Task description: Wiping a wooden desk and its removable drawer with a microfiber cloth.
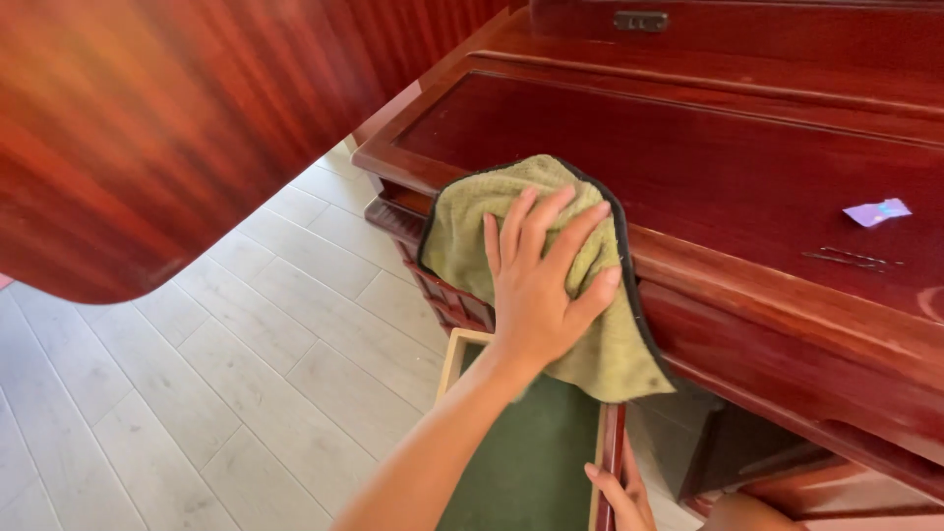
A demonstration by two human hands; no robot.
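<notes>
My left hand [536, 285] lies flat, fingers spread, on an olive-green cloth [472, 231] with a dark hem. It presses the cloth against the front edge of a glossy red wooden desk [747, 157], and part of the cloth hangs down over the edge. Below it a drawer [454, 356] is pulled out, with pale wooden sides and a dark green lining. Only partly in view at the bottom, my right hand [621, 500] has its fingers on the red front rail of that drawer.
A small lilac scrap of paper [875, 211] and some thin dark pins [854, 259] lie on the desk top at the right. A brass latch [640, 20] sits on the raised back. A large red wooden panel [147, 128] fills the upper left above pale floor planks [246, 374].
</notes>
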